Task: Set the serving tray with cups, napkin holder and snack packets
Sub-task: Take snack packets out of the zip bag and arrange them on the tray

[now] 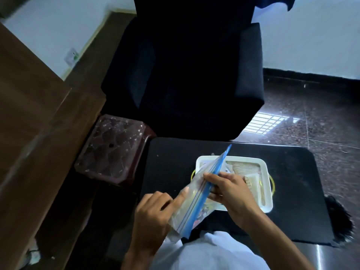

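Black mat [292, 191]: both hands' grip holds zip bag [196, 193], long axis slanting up-right over tray [266, 172].

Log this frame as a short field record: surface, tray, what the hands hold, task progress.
surface: black mat on a low table
tray: white tray with yellow handles, on the mat
held item: clear zip bag with blue seal strip, tilted over the tray's left end
left hand: grips the bag's lower part
right hand: fingers at the seal strip
bag contents: colourful, blurred, cannot identify
cups, napkin holder: none clearly visible
nearby: dark armchair, maroon stool
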### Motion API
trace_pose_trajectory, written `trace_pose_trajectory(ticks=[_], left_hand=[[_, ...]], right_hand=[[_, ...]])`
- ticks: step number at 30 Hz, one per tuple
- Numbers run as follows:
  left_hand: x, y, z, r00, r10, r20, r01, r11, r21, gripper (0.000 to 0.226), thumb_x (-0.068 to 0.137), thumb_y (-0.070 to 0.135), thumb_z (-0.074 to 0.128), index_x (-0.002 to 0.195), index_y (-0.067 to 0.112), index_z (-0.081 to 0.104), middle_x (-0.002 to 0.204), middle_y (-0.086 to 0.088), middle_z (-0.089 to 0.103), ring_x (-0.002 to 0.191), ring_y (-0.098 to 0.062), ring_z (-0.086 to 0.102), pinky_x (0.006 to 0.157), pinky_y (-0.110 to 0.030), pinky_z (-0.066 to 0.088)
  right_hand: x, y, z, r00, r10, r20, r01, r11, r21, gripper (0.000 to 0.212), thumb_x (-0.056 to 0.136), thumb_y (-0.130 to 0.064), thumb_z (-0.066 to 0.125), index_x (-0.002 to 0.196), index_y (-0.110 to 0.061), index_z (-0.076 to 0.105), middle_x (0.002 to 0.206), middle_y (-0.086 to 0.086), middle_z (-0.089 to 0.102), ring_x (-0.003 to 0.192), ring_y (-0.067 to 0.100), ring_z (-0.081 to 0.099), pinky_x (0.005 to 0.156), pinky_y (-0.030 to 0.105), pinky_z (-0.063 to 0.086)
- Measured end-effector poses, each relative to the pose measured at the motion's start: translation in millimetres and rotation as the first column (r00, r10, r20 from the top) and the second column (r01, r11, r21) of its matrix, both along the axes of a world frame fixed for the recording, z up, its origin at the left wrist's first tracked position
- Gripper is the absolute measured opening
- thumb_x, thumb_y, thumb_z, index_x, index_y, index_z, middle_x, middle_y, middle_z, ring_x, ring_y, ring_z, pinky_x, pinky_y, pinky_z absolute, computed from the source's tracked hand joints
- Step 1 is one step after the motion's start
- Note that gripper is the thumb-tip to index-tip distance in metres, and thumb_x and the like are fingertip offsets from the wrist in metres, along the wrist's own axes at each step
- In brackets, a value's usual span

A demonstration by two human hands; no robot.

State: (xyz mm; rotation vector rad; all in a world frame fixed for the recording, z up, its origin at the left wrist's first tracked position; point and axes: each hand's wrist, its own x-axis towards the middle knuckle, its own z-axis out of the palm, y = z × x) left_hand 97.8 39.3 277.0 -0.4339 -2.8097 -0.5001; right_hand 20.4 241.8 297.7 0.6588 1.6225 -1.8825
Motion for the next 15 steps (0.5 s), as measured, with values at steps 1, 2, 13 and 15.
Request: trace_pose_trajectory(ticks=[1, 2, 13, 15], left_hand=[[8, 11, 3, 1.0, 0.005, 0.013, -0.005, 1.0, 0.015, 0.07, 0.067, 0.002, 0.087, 0.131, 0.025, 0.069, 0.065, 0.006, 0.055, 0.058, -0.017, 0.054, 0.056, -0.032, 0.044], [16, 22, 6, 1.0, 0.002, 0.026, -0.003, 0.999, 0.032, 0.067, 0.07, 0.004, 0.084, 0.131, 0.025, 0.068, 0.066, 0.007, 0.056, 0.059, -0.016, 0.055, 0.057, -0.03, 0.044], [12, 74, 60, 0.855, 0.037, 0.518, -0.489, 0.391, 0.779, 0.043, 0.089, 0.009, 0.058, 0.121, 0.034, 0.072, 0.131, 0.008, 0.07, 0.12, -0.012, 0.068, 0.097, -0.027, 0.057], [-12, 101, 60, 0.811, 0.059, 0.582, -0.569, 0.313, 0.76, 0.029, 0.099, 0.013, 0.06, 0.117, 0.034, 0.071, 0.121, 0.011, 0.075, 0.112, -0.008, 0.072, 0.091, -0.026, 0.059]], right_hand=[[7, 11, 3, 1.0, -0.005, 0.02, 0.006, 0.998, -0.066, 0.017, 0.09, -0.016, 0.07, 0.078, -0.008, 0.078, 0.072, 0.005, 0.067, 0.06, 0.011, 0.061, 0.062, 0.023, 0.056], [13, 21, 7, 0.999, -0.004, 0.033, 0.008, 0.993, -0.121, 0.016, 0.091, -0.015, 0.069, 0.081, -0.008, 0.08, 0.079, 0.006, 0.073, 0.065, 0.014, 0.068, 0.065, 0.024, 0.057], [23, 50, 31, 0.944, 0.085, -0.318, -0.06, 0.994, 0.089, 0.013, 0.086, -0.017, 0.075, 0.093, -0.008, 0.078, 0.08, 0.008, 0.079, 0.078, 0.024, 0.077, 0.073, 0.034, 0.063], [19, 49, 35, 0.916, 0.155, -0.37, -0.119, 0.986, 0.119, 0.011, 0.089, -0.009, 0.071, 0.098, -0.007, 0.078, 0.081, 0.006, 0.079, 0.078, 0.02, 0.077, 0.073, 0.028, 0.062]])
